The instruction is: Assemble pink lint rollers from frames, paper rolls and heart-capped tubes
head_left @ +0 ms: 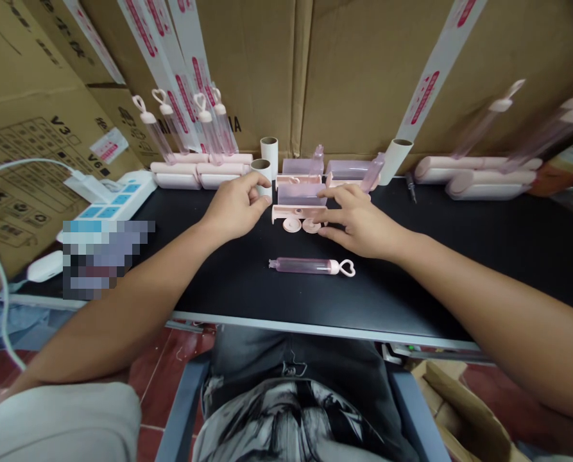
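Closest in, a pink heart-capped tube (312, 265) lies flat on the black table (459, 269), untouched. Just beyond, the right hand (360, 221) spreads loose fingertips onto the pink roller case (299, 204), gripping nothing. The left hand (235, 206) curls round a cardboard tube (262, 172), its base hidden behind fingers.

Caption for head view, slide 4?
Left hand grips a cardboard tube; right hand touches a pink roller frame on the black table.
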Available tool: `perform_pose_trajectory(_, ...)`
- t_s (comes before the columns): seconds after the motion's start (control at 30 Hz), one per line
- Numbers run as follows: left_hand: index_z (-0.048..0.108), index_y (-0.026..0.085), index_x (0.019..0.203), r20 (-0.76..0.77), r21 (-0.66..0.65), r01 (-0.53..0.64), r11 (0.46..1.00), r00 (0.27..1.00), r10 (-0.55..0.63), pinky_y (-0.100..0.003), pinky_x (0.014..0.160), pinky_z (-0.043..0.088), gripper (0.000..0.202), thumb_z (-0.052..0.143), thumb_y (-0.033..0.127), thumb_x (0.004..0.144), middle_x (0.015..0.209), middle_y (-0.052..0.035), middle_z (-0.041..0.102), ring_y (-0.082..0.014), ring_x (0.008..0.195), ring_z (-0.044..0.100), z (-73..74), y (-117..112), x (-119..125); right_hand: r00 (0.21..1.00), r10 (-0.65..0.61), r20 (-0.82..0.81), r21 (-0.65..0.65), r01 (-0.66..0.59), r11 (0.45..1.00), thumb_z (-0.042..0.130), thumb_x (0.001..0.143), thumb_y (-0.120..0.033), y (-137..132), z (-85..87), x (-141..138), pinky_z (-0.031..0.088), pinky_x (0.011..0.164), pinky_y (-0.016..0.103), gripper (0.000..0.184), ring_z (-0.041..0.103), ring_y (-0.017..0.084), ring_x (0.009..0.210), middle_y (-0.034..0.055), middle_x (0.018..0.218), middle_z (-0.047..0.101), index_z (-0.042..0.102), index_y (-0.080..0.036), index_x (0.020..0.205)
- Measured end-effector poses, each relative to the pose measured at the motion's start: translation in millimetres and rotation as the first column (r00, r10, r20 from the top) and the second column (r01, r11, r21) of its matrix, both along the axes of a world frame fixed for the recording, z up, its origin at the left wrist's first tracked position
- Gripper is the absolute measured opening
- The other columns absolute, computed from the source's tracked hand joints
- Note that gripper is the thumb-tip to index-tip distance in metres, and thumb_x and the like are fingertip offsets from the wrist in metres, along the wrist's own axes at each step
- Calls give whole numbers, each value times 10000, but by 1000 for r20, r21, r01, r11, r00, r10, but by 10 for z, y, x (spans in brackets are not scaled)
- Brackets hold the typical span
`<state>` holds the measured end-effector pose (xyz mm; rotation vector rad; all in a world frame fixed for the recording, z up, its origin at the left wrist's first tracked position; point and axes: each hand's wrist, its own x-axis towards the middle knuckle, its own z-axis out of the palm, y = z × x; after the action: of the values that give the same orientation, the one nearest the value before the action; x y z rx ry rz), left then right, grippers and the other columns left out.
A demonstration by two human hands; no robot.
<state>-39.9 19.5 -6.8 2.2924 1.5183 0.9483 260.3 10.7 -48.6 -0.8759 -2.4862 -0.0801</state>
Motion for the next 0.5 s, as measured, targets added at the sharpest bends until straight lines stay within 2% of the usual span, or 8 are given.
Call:
perform_pose_trajectory(0.1, 774, 171, 1107, -1, -18, 51, 999, 999, -51, -288, 680, 413, 250, 663, 296, 920, 696, 25, 641, -132, 634, 530, -31, -32, 32, 1000, 6, 20, 19, -6, 1000, 646, 1061, -343, -1, -27, -18, 441, 1182, 703, 281, 485, 440, 1449, 187, 1578, 572, 870, -245, 1200)
perform_pose_trajectory(0.27, 821, 157, 1094, -63, -65, 249, 966, 965, -253, -275, 644, 390, 282, 653, 335, 955, 697, 6, 656, -121, 619, 538, -80, -170, 142, 1000, -13, 11, 10, 12, 1000, 659, 1051, -307, 11, -80, -40, 418, 1216, 727, 257, 454, 456, 1508, 193, 1604, 560, 875, -233, 1169)
perform_pose_trajectory(0.4, 841, 162, 1080, -69, -76, 293, 953, 952, -298, -264, 641, 398, 279, 667, 342, 956, 687, 4, 658, -114, 613, 540, -65, -251, 203, 1000, -22, 12, -10, 23, 1000, 671, 1037, -281, 12, -91, -58, 413, 1216, 743, 247, 444, 473, 1520, 200, 1617, 559, 877, -228, 1162)
perform_pose_trajectory(0.5, 843, 156, 1059, -59, -48, 279, 959, 958, -282, -265, 639, 401, 280, 667, 348, 957, 691, -2, 666, -115, 613, 547, -52, -257, 204, 1000, -26, 15, 0, 26, 1000, 650, 1050, -295, 13, -92, -68, 419, 1215, 739, 263, 453, 469, 1513, 204, 1600, 572, 873, -219, 1169)
